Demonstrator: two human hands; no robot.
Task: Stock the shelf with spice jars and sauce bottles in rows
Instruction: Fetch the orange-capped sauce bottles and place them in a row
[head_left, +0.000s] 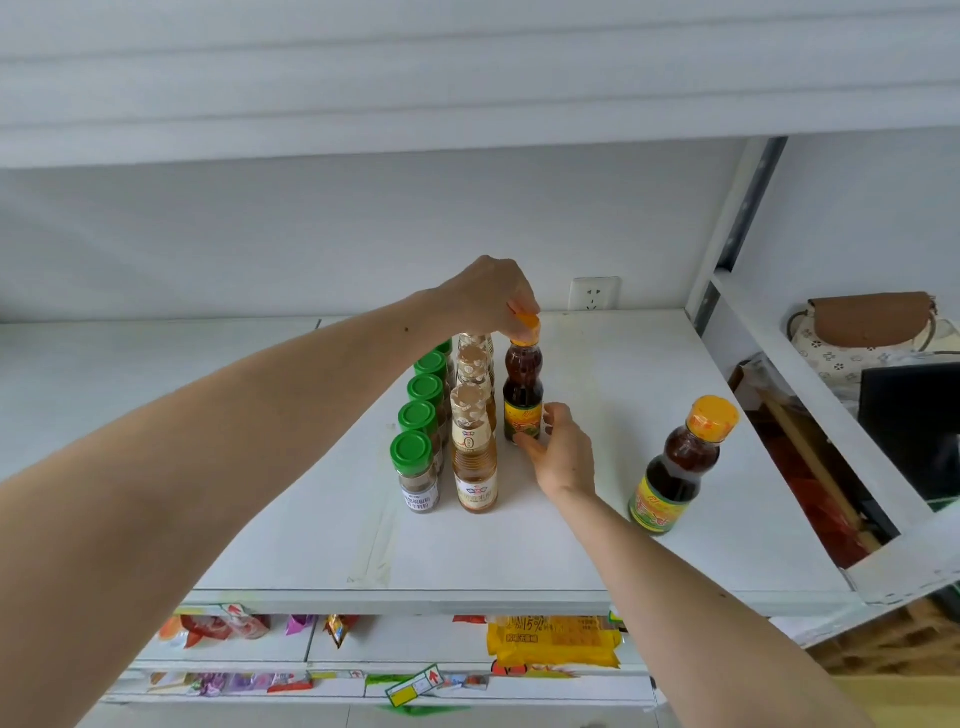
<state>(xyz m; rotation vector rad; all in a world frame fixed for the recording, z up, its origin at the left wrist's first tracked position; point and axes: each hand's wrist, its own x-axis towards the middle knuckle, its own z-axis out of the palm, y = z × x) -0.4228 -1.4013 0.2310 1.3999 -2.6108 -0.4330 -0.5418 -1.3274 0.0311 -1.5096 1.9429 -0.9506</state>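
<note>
On the white shelf (623, 545) stand a row of several green-capped spice jars (414, 470) and, right of it, a row of pale sauce bottles (474, 467). A dark sauce bottle with an orange cap (523, 400) stands upright at the back, right of the pale row. My left hand (493, 296) pinches its cap from above. My right hand (563, 452) touches the bottle's base with fingers around its lower label. A second dark orange-capped bottle (675, 467) stands alone farther right, near the front.
A wall socket (595, 293) sits on the back wall. A white upright post (727, 244) bounds the shelf on the right; beyond it are a brown bag (867, 317) and a dark screen (914, 415). Snack packets (553, 642) fill the lower shelf.
</note>
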